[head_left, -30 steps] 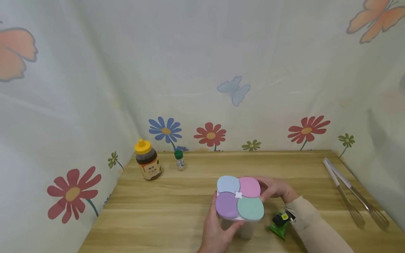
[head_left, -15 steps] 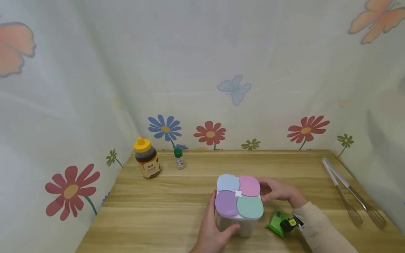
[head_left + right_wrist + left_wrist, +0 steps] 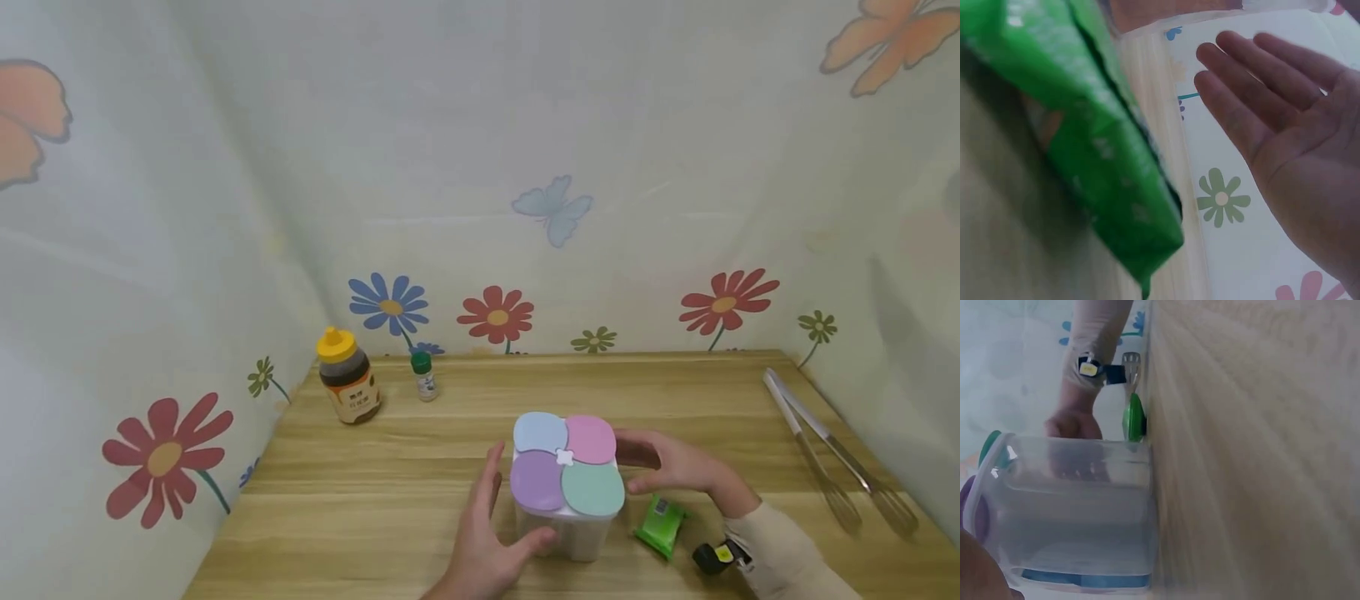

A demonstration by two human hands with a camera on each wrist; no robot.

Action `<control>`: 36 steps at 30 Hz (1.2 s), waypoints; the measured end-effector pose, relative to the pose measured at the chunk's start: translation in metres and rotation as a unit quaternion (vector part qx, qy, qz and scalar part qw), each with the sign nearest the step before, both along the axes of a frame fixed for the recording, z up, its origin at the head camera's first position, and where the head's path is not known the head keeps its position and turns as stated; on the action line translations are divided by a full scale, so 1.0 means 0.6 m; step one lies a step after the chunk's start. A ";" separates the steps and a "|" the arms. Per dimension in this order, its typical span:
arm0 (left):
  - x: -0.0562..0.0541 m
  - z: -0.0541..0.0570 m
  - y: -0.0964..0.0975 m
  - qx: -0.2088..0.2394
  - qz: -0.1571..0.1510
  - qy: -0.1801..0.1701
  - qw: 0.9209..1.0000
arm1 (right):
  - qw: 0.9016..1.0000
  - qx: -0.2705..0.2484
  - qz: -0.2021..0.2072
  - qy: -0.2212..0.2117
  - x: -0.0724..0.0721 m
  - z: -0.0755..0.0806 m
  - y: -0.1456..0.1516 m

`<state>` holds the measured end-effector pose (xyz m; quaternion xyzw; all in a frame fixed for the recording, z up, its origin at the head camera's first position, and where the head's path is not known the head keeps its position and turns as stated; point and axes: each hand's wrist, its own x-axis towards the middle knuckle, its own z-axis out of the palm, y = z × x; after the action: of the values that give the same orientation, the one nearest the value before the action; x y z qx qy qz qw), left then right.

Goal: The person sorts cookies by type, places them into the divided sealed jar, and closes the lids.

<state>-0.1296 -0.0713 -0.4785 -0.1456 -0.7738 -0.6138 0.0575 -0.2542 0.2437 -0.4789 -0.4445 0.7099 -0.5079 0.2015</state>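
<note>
A translucent plastic container [image 3: 577,540] stands upright on the wooden table [image 3: 390,500]. Its white lid [image 3: 565,457] carries blue, pink, purple and green petal panels. On the container's left side is my left hand [image 3: 480,537], fingers spread and thumb reaching toward the front wall. My right hand [image 3: 678,467] is apart from the container on its right, holding nothing; its straight fingers show in the right wrist view. Below that hand lies a small green packet [image 3: 662,527], which looms large in the right wrist view.
A dark honey bottle with a yellow cap [image 3: 349,379] and a small green-capped bottle [image 3: 424,379] stand at the back left. Long metal tongs with slotted ends [image 3: 813,446] lie along the right edge. A flowered curtain [image 3: 450,167] closes off the back and sides.
Both hands have let go of the container and drawn outward, the left to the left and the right to the right. The green packet has come into fuller view.
</note>
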 end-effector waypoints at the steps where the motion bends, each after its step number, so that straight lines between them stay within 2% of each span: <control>1: 0.000 0.003 -0.002 -0.010 0.005 0.009 1.000 | 1.000 0.005 -0.011 0.015 0.003 -0.001 0.001; 4: -0.004 0.012 -0.008 -0.045 0.016 0.050 0.998 | 0.997 0.022 -0.044 0.056 0.011 -0.004 0.003; 6: -0.008 0.018 -0.011 -0.077 0.018 0.089 0.993 | 0.995 0.029 -0.061 0.075 0.015 -0.008 0.005; 12: -0.027 0.036 -0.016 -0.145 0.018 0.196 0.970 | 0.988 0.056 -0.094 0.111 0.028 -0.018 0.009; 17: -0.041 0.053 -0.016 -0.166 -0.011 0.260 0.951 | 0.983 0.080 -0.103 0.131 0.035 -0.024 0.013; 25: -0.048 0.078 -0.010 -0.208 -0.058 0.304 0.928 | 0.970 0.120 -0.117 0.177 0.044 -0.022 0.023; 32: -0.057 0.092 0.004 -0.237 -0.087 0.374 0.892 | 0.958 0.145 -0.111 0.222 0.056 -0.017 0.025; 36: -0.060 0.097 0.013 -0.260 -0.091 0.402 0.873 | 0.948 0.178 -0.101 0.244 0.060 -0.016 0.028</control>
<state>-0.1654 -0.0635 -0.4203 -0.4594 -0.7988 -0.2811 0.2678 -0.2184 0.2607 -0.4885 -0.4379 0.8574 -0.2666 0.0455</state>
